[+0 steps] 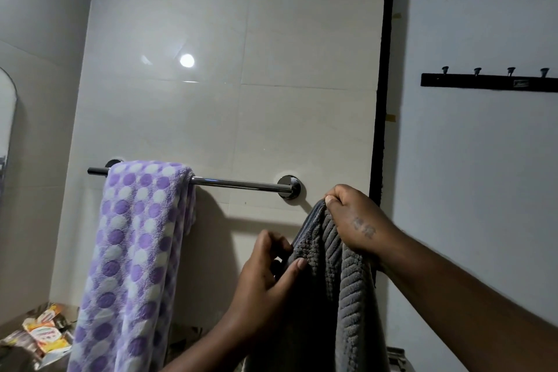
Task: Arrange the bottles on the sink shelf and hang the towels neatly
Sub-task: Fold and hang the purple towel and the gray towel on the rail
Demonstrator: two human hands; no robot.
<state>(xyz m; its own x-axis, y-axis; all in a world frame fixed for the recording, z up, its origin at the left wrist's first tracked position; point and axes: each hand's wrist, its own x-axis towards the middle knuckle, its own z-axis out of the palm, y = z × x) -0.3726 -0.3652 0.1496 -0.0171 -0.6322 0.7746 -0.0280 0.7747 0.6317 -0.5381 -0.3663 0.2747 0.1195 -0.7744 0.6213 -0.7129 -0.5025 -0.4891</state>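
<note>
- The R hand (353, 220) was closed round the top edge of the grey towel (317, 296), just beside and a little below the right bracket of the towel bar (241, 183). The L hand (265, 278) pinched the towel's side edge lower down, thumb on the front.
- The grey towel hung from both hands, not yet on the bar. No bottles or sink shelf were visible from where I stood.
- To do this step well, I think: spread the top edge flat w/ both hands, lift it over the free part of the bar, i.e. right of the purple dotted towel (136, 251), and let front & back fall about equal.
- The fabric looked thick & ribbed, so it may bunch; smoothing the folds would probably be needed.
- The purple dotted towel was draped over the left end of the bar, apart from the grey one.
- Room: glossy pale tiled wall (271, 39) w/ a lamp reflection, a dark-framed door on the right carrying a hook rack (489, 81), a mirror (7, 118) edge far left, some packets (45, 332) at bottom left.
</note>
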